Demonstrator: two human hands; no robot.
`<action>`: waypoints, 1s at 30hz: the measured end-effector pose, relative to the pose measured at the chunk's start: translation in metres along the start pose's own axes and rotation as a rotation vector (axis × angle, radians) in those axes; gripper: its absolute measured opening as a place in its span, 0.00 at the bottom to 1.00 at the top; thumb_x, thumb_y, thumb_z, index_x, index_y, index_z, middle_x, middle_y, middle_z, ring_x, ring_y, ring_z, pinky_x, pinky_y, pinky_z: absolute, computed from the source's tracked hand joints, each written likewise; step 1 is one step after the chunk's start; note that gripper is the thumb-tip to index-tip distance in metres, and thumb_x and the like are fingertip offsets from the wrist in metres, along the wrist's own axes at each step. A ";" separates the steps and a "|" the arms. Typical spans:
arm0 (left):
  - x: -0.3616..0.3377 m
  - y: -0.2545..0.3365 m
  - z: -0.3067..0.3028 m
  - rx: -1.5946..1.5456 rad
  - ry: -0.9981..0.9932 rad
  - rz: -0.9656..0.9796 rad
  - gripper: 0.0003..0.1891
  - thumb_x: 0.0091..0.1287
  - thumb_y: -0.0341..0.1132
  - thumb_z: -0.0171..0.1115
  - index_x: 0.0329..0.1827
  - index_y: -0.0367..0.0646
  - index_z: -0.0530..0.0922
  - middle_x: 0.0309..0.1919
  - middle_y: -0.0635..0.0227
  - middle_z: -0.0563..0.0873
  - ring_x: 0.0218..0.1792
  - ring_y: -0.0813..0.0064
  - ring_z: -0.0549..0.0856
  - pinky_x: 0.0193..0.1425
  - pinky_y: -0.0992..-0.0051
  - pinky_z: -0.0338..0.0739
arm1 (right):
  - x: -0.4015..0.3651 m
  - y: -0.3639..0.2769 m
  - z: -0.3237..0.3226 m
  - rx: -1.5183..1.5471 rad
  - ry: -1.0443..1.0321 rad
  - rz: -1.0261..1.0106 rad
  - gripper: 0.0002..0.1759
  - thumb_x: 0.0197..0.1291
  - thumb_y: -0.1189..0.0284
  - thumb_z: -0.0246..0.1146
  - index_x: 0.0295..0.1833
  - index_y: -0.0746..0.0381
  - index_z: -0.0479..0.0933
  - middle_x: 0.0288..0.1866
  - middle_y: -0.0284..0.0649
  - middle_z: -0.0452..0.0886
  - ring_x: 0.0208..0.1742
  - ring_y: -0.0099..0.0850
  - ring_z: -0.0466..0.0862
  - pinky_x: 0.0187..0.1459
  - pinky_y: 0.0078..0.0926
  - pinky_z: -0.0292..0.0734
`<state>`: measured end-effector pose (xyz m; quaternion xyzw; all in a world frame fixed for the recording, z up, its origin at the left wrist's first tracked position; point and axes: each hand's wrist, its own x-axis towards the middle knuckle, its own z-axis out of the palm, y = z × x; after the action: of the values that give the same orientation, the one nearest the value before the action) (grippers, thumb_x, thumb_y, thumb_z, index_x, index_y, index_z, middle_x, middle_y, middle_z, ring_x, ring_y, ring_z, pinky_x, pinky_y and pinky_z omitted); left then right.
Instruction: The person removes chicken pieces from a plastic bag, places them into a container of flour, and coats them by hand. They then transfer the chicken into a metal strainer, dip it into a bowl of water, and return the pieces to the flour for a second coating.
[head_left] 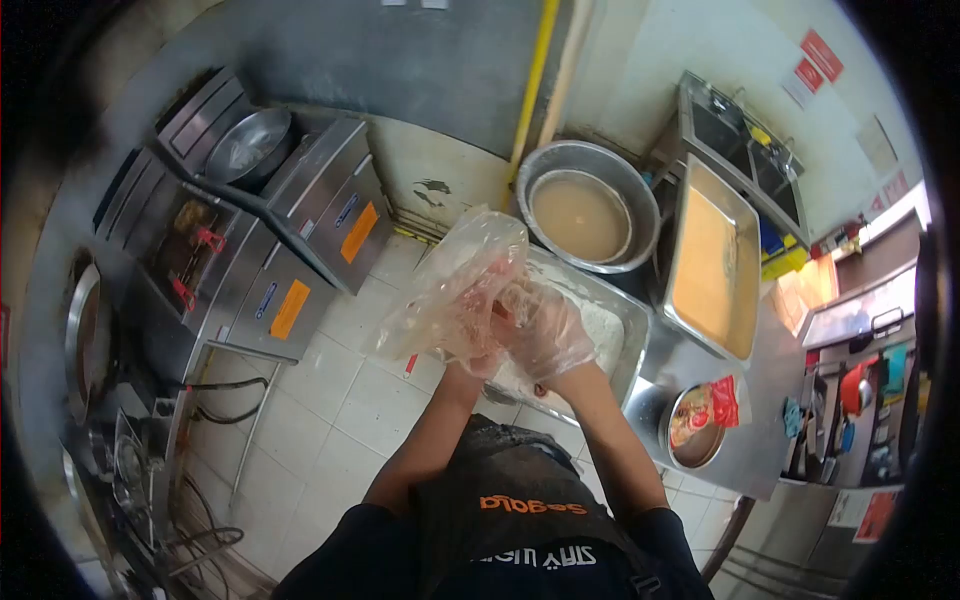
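A large clear plastic bag (455,285), with something pinkish showing inside, hangs in front of me over the left end of a metal tray. My left hand (480,350) is closed on the bag from below, mostly hidden behind its crumpled film. Clear plastic film like a glove covers my right hand (550,335), whose fingers are bent in at the bag's mouth, gripping its edge. Beneath both hands lies the metal tray (638,345) of white powder (598,325). A small reddish-brown piece (541,390) rests near the tray's front side.
Behind the tray stands a big metal basin (645,215) of cloudy liquid. To the right are a deep pan (752,290) of orange-tan liquid and a bowl (690,460) holding a red-and-yellow packet (708,410). Fryers (265,290) line the left, with a metal bowl (250,145) on top.
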<state>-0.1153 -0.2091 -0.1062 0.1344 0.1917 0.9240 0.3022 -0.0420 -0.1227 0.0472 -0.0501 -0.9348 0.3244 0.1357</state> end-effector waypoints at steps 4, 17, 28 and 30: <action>-0.003 0.022 -0.007 -0.208 0.030 -0.101 0.29 0.70 0.49 0.58 0.71 0.46 0.67 0.67 0.64 0.74 0.65 0.67 0.74 0.69 0.64 0.70 | 0.037 -0.018 0.005 -0.217 -0.233 -0.016 0.17 0.54 0.61 0.67 0.44 0.62 0.79 0.47 0.50 0.80 0.45 0.50 0.83 0.46 0.44 0.77; 0.005 -0.001 -0.051 -0.336 0.352 -0.261 0.29 0.76 0.53 0.42 0.74 0.47 0.62 0.70 0.64 0.71 0.69 0.64 0.71 0.74 0.62 0.66 | 0.060 0.000 0.055 -0.605 -0.475 -0.046 0.14 0.55 0.64 0.63 0.39 0.64 0.84 0.39 0.56 0.84 0.43 0.51 0.84 0.49 0.43 0.78; 0.031 -0.011 -0.023 -0.312 0.172 0.041 0.29 0.67 0.46 0.63 0.66 0.40 0.71 0.64 0.56 0.76 0.67 0.60 0.73 0.71 0.63 0.71 | -0.006 0.054 0.048 0.547 0.564 0.254 0.14 0.55 0.82 0.66 0.48 0.63 0.77 0.39 0.38 0.84 0.38 0.25 0.86 0.37 0.26 0.82; 0.034 -0.003 -0.025 -0.504 0.187 -0.075 0.28 0.67 0.45 0.63 0.66 0.40 0.71 0.64 0.56 0.76 0.67 0.60 0.73 0.71 0.63 0.71 | -0.015 0.070 0.032 0.690 0.566 0.386 0.12 0.57 0.81 0.65 0.47 0.64 0.76 0.39 0.38 0.84 0.35 0.24 0.85 0.35 0.24 0.81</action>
<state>-0.1488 -0.1928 -0.1251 -0.0380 -0.0127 0.9392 0.3411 -0.0366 -0.0892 -0.0239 -0.2610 -0.6725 0.6084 0.3308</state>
